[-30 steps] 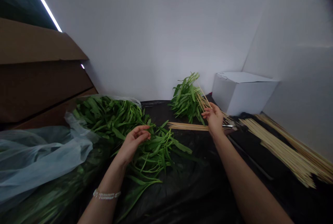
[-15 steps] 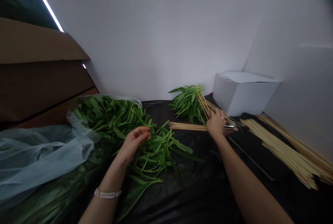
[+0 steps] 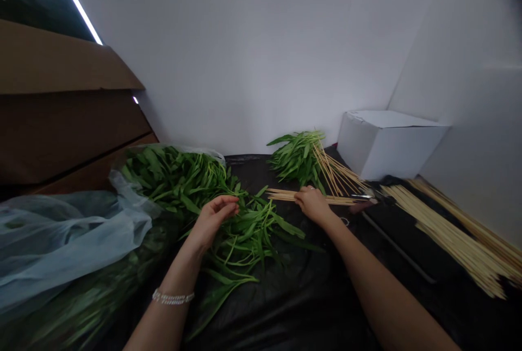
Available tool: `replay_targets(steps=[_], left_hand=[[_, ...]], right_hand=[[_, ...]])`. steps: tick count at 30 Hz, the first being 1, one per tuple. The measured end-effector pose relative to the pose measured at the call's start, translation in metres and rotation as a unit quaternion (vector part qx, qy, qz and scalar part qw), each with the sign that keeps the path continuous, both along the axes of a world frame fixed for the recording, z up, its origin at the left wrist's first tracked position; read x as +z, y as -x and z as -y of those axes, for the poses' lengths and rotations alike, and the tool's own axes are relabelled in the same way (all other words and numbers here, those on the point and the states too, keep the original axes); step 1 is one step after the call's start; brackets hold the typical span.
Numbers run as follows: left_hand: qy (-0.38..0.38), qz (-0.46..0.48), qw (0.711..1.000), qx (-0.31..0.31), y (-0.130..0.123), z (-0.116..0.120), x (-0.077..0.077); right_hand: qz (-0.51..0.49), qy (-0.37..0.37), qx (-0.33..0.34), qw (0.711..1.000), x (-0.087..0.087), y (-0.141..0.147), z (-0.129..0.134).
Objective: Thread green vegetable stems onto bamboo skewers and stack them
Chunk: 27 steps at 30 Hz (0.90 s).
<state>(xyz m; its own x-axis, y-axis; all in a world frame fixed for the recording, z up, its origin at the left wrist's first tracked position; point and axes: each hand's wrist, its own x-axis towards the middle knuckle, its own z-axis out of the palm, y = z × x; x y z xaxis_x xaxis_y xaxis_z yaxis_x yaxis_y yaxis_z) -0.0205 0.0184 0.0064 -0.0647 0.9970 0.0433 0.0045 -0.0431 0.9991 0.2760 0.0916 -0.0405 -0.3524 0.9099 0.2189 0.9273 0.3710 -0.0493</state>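
Note:
My left hand (image 3: 216,218) is held over the left side of loose green leafy stems (image 3: 253,231), its fingers and thumb pinched together; what lies between them is too small to make out. My right hand (image 3: 313,203) has its fingers closed on a small bundle of thin wooden sticks (image 3: 281,194) lying on the black plastic sheet. Behind it sits a pile of leafy stems (image 3: 296,158) with more sticks (image 3: 336,171) fanned out from its right side.
At the left are an open plastic bag of greens (image 3: 163,171), a clear plastic bag (image 3: 73,237) and a brown cardboard box (image 3: 61,133). A white box (image 3: 391,144) stands at the back right, beyond long pale sticks (image 3: 444,231). Metal scissors (image 3: 362,196) lie near them.
My right hand has moved left and toward me, from the fanned sticks to the flat bundle. The sticks it was at now lie spread beside the leafy pile. My left hand has hardly moved.

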Motion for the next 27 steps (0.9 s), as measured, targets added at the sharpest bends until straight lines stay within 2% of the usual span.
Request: replay_targets(steps=[5,9,11,13,15,18,20,22,25,27], left_hand=[[-0.053,-0.107,0.993,-0.003,-0.004,0.000,-0.002],[-0.115,-0.226,0.967,-0.022,-0.014,0.001,-0.011],[-0.165,-0.301,0.939,-0.040,-0.019,0.002,-0.016],[-0.211,-0.381,0.898,-0.061,-0.023,0.003,-0.021],[-0.231,-0.444,0.862,-0.078,-0.025,0.004,-0.025],[-0.229,-0.489,0.837,-0.090,-0.027,0.005,-0.028],[-0.238,-0.484,0.840,-0.057,-0.026,0.005,-0.027],[-0.251,-0.451,0.856,0.014,-0.023,0.004,-0.022],[-0.260,-0.389,0.875,0.126,-0.014,0.003,-0.013],[-0.280,-0.362,0.869,0.187,-0.009,0.003,-0.007]], right_hand=[[0.020,-0.021,-0.005,1.000,-0.003,0.003,0.002],[0.030,-0.035,0.000,0.999,-0.002,0.003,0.003],[0.017,-0.050,-0.007,0.999,0.000,0.002,0.003],[-0.009,-0.079,-0.015,0.997,0.004,0.002,0.003],[-0.042,-0.121,-0.010,0.992,0.007,0.005,0.005],[-0.078,-0.196,0.022,0.977,0.013,0.015,0.012],[-0.082,-0.241,0.049,0.966,0.016,0.023,0.018],[-0.080,-0.268,0.073,0.957,0.020,0.029,0.023],[-0.081,-0.279,0.083,0.953,0.022,0.033,0.028],[-0.085,-0.277,0.076,0.954,0.021,0.033,0.028]])
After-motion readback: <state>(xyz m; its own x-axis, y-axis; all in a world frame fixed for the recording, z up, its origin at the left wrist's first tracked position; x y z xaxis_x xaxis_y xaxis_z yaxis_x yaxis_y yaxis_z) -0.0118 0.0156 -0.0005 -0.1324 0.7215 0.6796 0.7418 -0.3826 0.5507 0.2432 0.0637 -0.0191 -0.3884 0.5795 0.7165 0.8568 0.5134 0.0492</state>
